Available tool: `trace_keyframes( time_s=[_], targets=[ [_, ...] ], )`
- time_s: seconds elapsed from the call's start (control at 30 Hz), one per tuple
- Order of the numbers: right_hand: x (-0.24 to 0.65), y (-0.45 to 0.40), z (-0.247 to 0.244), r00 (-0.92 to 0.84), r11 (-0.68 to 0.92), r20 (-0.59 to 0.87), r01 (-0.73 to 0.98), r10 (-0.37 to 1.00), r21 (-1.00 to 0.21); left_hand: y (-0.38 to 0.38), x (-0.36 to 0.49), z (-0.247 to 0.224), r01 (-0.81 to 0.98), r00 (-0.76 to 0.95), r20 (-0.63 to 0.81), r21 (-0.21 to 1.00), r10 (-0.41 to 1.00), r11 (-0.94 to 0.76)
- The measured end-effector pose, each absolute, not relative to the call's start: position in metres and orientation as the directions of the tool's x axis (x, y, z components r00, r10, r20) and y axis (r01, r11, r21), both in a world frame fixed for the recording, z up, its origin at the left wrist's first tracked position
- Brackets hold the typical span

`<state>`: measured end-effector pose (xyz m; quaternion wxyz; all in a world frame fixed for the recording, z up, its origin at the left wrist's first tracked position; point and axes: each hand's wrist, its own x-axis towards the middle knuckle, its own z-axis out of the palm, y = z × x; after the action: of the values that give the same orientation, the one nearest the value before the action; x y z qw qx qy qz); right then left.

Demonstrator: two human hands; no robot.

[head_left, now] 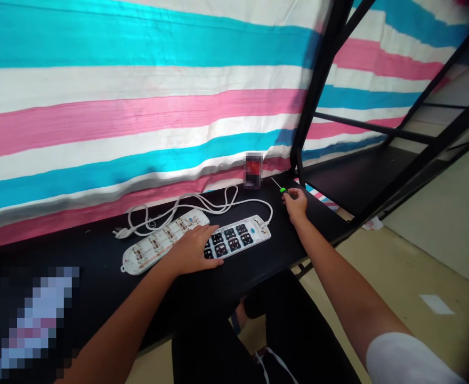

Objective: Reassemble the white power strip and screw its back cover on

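Makeshift repair bench: black table (98, 250), striped tarp (138, 106) backdrop, opened power strip (234, 237)

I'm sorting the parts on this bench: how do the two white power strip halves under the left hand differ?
The front half shows black socket blocks and a blue spot; the rear half shows bare metal strips. The left hand rests across the front half's left end and only touches the rear half's edge. The white cord enters the front half. Both lie flat, long and white, on the black table.

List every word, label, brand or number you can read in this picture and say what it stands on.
None can be read.
Small red and dark container by the striped cloth: blurred out.
Power strip half under the left hand: round blue mark, too small to read.
Screwdriver at the right hand: no lettering shows.
Pixelated patch, lower left: unreadable.
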<state>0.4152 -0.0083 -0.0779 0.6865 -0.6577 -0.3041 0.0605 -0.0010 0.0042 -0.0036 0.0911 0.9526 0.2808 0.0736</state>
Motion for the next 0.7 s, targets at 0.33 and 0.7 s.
trace_keyframes(
  time_s=[0.33,0.7],
  targets=[
    [0.421,-0.011,-0.063,0.925,0.321,0.107,-0.017,0.365,-0.947,0.005,0.000,-0.005,0.513,0.832,0.099,0.237,0.546,-0.825],
    [0.413,-0.017,-0.054,0.855,0.288,0.025,-0.147,0.518,-0.946,0.006,0.000,-0.006,0.486,0.848,0.109,0.231,0.519,-0.843]
  ],
)
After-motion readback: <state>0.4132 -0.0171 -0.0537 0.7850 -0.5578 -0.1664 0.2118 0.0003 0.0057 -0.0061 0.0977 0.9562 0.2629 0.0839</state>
